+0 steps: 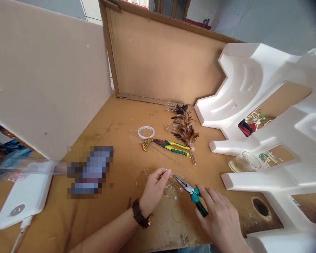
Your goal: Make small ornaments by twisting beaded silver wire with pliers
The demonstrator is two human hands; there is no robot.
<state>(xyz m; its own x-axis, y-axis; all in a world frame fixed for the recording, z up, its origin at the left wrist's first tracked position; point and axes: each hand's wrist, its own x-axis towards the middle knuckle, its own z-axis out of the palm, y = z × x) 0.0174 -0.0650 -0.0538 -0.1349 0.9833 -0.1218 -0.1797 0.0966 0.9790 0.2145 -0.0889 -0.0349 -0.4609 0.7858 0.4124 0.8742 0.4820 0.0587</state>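
My left hand (156, 186), with a dark watch at the wrist, pinches a small thin piece, perhaps wire, too small to make out. In my right hand (218, 207) are green-handled long-nose pliers (191, 189), my fingers around the handles. Their tips meet the spot just right of my left fingertips. Beneath the pliers lies a loose tangle of clear beads and wire (175, 197). Farther back are yellow-and-green pliers (173, 146), a white ring (145, 132) with coloured threads, and a brown feather bundle (184, 126).
White foam packing (242, 181) stands along the right, with a glass (244, 162) in one of its gaps. A blurred phone-like object (93, 170) and a white device (26, 193) with a cable lie left. Cardboard (163, 56) closes off the back.
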